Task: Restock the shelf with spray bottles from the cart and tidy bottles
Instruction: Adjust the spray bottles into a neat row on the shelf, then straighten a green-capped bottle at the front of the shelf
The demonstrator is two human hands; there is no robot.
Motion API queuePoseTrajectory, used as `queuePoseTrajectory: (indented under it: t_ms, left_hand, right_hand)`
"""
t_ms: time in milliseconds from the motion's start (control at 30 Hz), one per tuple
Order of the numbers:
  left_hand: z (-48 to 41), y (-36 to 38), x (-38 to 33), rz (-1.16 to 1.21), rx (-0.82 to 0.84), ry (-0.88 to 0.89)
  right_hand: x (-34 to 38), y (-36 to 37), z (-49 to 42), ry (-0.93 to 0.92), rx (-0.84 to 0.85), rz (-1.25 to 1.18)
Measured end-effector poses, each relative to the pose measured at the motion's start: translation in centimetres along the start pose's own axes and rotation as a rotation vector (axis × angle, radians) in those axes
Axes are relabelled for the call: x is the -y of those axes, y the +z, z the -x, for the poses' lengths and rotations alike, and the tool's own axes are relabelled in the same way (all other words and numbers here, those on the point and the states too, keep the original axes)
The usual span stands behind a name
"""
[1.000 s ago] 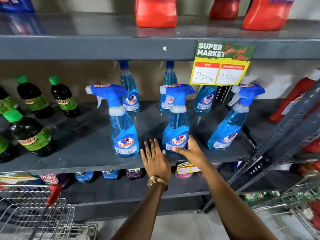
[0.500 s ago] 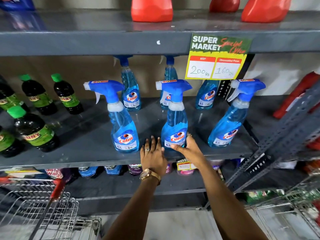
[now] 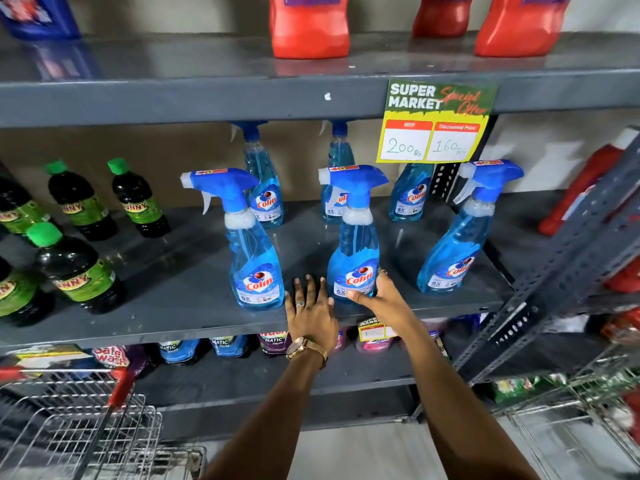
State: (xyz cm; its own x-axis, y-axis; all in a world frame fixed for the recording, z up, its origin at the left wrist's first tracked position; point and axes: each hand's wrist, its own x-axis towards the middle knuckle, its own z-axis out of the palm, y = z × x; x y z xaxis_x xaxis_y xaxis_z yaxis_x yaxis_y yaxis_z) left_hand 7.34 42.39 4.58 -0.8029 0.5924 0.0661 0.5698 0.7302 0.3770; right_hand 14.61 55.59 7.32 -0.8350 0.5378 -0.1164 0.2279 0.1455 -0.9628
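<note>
Middle Colin spray bottle [image 3: 354,251], front row: right hand [image 3: 382,299] cupping base, left hand [image 3: 311,311] fingers spread flat on shelf [image 3: 173,299]; hard nudge may topple it into neighbouring bottle [image 3: 254,258].

Two bare forearms, sleeveless as far as visible. On the left hand [image 3: 311,315]: a ring with a small dark stone on one finger, plus a gold-toned wristwatch [image 3: 304,348] with a round case and a metal link band around the wrist. On the right hand [image 3: 381,299]: a thin gold-toned ring [image 3: 382,271] glinting on a finger near the far edge, wrist bare. No gloves. Short, unpainted nails on the visible fingertips. Nothing else worn within view.
</note>
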Motion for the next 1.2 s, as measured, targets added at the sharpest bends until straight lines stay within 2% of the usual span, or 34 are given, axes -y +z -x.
queuePoseTrajectory:
  t_ms: [167, 233, 300, 433, 500, 567, 667, 733, 833, 900, 967, 1067, 1200]
  left_hand:
    - [-0.1, 0.4, -0.2, -0.012, -0.015, -0.014]
    - [0.2, 0.4, 0.1, 0.018, -0.053, 0.007]
    - [1.4, 0.2, 0.7, 0.070, -0.088, 0.093]
    - [5.5, -1.5, 4.2, 0.199, -0.102, 0.251]
    - [7.0, -2.8, 6.9, 0.195, -0.166, 0.240]
    - [7.8, -4.3, 10.1, 0.184, -0.250, 0.168]
    - [8.0, -7.3, 14.3, 0.256, -0.430, -0.032]
    - [7.8, -9.5, 17.9, 0.313, -0.541, -0.142]
    - [7.5, -12.5, 24.5, 0.336, -0.624, -0.264]
    - [7.2, -14.1, 29.3, 0.301, -0.614, -0.349]
    - [6.7, -14.8, 33.3, 0.217, -0.522, -0.374]
    - [5.5, -15.0, 37.3, 0.096, -0.353, -0.295]
    - [3.3, -15.2, 38.1, 0.077, -0.215, -0.202]
  right_hand:
    - [-0.4, -0.1, -0.1, -0.029, -0.009, 0.005]
    - [-0.4, 0.2, 0.6, -0.093, -0.050, -0.077]
    - [-0.7, 0.9, 1.8, -0.200, -0.193, -0.179]
    - [-1.2, 4.6, 6.3, -0.371, -0.646, -0.089]
    - [-0.4, 7.3, 8.4, -0.441, -0.699, -0.028]
    - [0.6, 10.6, 9.7, -0.520, -0.582, 0.033]
    - [1.9, 15.9, 9.8, -0.603, -0.307, 0.100]
    - [3.3, 20.1, 9.2, -0.574, -0.106, 0.090]
    - [5.2, 26.8, 7.5, -0.537, 0.124, 0.106]
    - [6.9, 31.2, 5.8, -0.497, 0.218, 0.087]
    - [8.5, 34.8, 3.7, -0.444, 0.220, 0.070]
    - [10.4, 39.5, -0.7, -0.333, 0.200, 0.087]
    - [11.2, 42.5, -5.1, -0.270, 0.206, 0.081]
